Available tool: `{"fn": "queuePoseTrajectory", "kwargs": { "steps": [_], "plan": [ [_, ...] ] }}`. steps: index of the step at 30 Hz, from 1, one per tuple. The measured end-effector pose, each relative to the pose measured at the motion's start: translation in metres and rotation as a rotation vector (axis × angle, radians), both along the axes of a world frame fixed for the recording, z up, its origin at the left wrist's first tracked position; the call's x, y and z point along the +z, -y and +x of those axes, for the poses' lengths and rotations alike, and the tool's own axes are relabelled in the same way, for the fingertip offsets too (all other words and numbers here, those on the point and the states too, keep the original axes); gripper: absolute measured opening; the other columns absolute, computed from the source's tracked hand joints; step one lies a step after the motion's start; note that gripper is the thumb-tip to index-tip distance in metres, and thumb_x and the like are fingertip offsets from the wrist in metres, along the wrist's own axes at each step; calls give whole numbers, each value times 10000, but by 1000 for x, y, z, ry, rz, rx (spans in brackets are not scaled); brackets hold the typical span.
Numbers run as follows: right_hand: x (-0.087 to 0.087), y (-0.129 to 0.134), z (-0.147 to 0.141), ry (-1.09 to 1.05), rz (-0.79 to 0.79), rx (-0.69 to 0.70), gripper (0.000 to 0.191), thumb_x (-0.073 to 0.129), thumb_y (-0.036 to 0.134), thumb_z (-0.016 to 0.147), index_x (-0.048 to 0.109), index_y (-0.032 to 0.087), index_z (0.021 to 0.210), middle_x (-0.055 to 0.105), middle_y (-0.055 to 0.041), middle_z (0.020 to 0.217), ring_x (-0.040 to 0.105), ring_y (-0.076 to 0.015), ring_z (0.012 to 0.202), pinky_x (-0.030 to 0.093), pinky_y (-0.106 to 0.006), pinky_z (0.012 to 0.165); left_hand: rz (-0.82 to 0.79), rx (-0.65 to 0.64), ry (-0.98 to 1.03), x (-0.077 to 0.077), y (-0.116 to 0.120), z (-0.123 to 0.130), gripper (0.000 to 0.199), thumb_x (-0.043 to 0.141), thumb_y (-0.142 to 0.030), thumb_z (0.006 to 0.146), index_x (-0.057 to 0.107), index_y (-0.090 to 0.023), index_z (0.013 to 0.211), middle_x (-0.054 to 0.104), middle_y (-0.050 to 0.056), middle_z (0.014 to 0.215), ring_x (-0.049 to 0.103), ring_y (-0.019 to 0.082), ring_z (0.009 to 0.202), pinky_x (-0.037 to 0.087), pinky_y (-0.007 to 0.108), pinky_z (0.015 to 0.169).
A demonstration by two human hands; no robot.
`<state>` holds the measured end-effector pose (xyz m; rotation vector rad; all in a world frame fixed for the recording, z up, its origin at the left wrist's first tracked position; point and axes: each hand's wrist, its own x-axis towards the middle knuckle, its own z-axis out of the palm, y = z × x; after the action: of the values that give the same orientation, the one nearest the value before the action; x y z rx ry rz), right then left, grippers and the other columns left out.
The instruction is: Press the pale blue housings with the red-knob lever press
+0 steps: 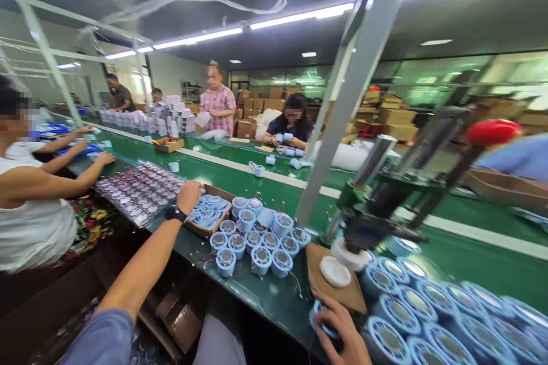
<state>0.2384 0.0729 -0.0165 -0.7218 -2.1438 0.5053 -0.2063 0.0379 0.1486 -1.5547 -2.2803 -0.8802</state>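
My left hand (189, 197) reaches out to the far left corner of a cardboard box (208, 232) filled with flat light-blue plastic rings (208, 209). Its fingers look curled together, and whatever they may hold is hidden. My right hand (340, 331) is closed around a light-blue round motor housing (319, 315) at the table's front edge. Just beyond it, a white round pad (334, 271) lies on a brown board (315, 265) under a hand press (377, 217) with a red knob (492, 132). Between my hands stand several blue housings (261, 259) with silver discs in their tops.
More blue housings (440, 308) crowd the right side of the table. A tray of small metal parts (143, 191) lies at left, beside a seated co-worker (34, 199). A slanted metal post (342, 102) rises behind the housings. Across the green conveyor (231, 174), other people work.
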Motion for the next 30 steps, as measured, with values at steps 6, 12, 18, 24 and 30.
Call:
{"fn": "queuePoseTrajectory", "kwargs": {
  "steps": [6,12,18,24,30],
  "plan": [
    [4,26,-15,-145,-176,-193,118,601,299,853,635,187,840,685,-127,1139,661,-233,1044,561,-361,908,-13,-544,94,-69,41,143,209,520,-95,890,643,-241,975,683,30,1097,600,232,1117,490,424,1046],
    [0,35,-6,-190,-159,-226,222,594,244,811,625,170,1018,665,-119,1168,659,-197,1082,558,-294,918,-97,-723,174,-145,41,223,335,439,30,784,656,-206,884,665,66,1158,621,216,1110,555,395,987],
    [-6,35,-2,-228,-130,-252,283,623,227,780,654,175,1057,645,-117,1184,643,-221,1129,552,-317,952,-153,-621,200,-152,32,225,385,527,-38,815,637,-202,1145,636,86,1252,579,263,1194,496,474,1061],
    [-12,35,-2,-226,-145,-294,464,639,222,777,609,180,1238,657,-104,1230,648,-234,1140,528,-369,1020,-191,-534,245,-157,31,248,449,711,-179,795,598,-198,1230,649,109,1255,581,322,1187,474,544,1043],
    [-22,36,-6,-235,-152,-305,568,621,187,749,553,168,1313,659,-106,1259,660,-228,1150,554,-343,994,-193,-728,388,-130,31,270,682,682,-195,817,428,-235,1448,602,90,1373,570,267,1252,469,457,1106]
  ]
}}
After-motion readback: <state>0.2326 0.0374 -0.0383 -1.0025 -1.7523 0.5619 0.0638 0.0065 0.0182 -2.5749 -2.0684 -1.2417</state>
